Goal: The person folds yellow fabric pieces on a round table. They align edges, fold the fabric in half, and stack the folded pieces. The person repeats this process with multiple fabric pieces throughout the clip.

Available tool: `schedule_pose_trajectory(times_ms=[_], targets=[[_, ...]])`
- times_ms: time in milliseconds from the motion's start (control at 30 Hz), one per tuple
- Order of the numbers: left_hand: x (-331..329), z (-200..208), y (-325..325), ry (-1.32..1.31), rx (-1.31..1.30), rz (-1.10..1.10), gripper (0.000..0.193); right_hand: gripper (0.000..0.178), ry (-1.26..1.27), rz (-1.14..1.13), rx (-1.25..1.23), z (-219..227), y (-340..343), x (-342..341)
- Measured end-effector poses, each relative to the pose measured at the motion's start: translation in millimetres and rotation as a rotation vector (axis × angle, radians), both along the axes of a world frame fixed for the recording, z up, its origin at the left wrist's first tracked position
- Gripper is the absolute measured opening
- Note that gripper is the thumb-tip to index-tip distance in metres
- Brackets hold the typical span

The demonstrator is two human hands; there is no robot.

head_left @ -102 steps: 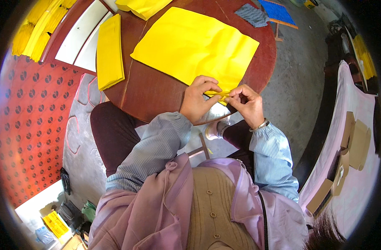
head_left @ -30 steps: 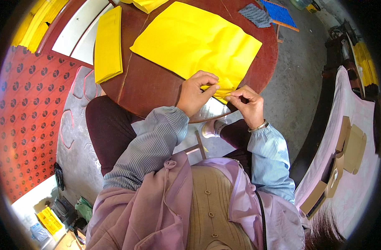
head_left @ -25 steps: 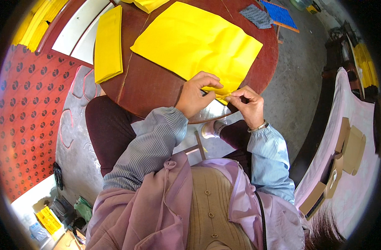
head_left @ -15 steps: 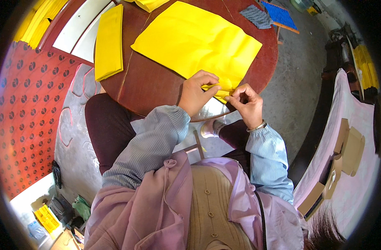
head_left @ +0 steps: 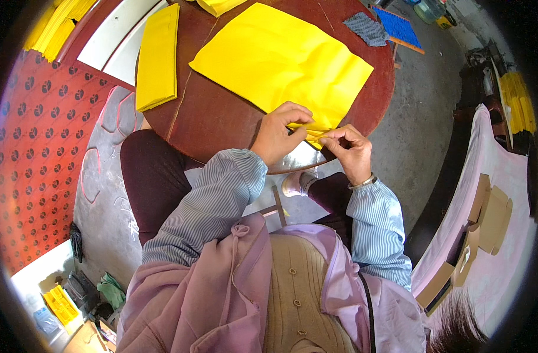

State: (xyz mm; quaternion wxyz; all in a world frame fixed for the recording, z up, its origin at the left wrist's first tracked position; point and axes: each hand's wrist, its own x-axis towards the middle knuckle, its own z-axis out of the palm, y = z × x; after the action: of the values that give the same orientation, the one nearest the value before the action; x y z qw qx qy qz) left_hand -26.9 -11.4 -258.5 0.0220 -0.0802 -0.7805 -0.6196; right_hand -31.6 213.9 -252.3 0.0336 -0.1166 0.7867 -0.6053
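Observation:
A large, thin yellow sheet (head_left: 283,62) lies at a slant on the round brown table (head_left: 216,120), its near corner gathered into small folds at the table's front edge. My left hand (head_left: 281,134) bends over that near edge, fingertips and thumb closed around the yellow material; the exact grip is partly hidden by the fingers. Just right of it, my right hand (head_left: 351,153) pinches the folded corner between thumb and forefinger.
A folded yellow stack (head_left: 157,59) lies at the table's left side, and another yellow piece (head_left: 222,5) at its far edge. A grey cloth (head_left: 366,29) rests at the far right, near a blue-topped stool (head_left: 398,28). Opened cardboard boxes (head_left: 492,220) lie on the pink-covered surface at right.
My right forefinger and thumb have come together more tightly on the folded corner, which looks slightly more bunched. My left hand stays nearly in place, and the view has shifted a little.

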Motion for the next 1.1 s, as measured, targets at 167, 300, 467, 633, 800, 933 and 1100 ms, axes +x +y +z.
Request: schedule_pose_trajectory(times_ms=[167,300,467,633,800,933,1100], targets=[[4,1,3,0.123,-0.073,-0.016,0.020,0.014,0.058,0.000,0.043,-1,1,0],[3,-1,7,0.024,-0.066,0.057,0.017,0.015,0.012,-0.013,-0.005,0,-2,2],[-1,-2,5,-0.009,0.011,0.052,0.013,0.016,0.133,0.034,0.136,9,0,5],[-2,-4,2,-0.020,0.034,0.025,0.013,0.013,0.150,0.012,0.141,6,0,1],[-2,-3,-4,0.046,-0.016,-0.048,0.020,0.012,0.085,0.002,0.107,2,1,0],[-1,0,-5,0.075,-0.039,-0.072,0.023,0.013,0.053,-0.004,0.071,2,0,0],[2,1,3,0.018,-0.046,0.003,0.019,0.014,0.050,-0.002,0.014,-2,-2,1]])
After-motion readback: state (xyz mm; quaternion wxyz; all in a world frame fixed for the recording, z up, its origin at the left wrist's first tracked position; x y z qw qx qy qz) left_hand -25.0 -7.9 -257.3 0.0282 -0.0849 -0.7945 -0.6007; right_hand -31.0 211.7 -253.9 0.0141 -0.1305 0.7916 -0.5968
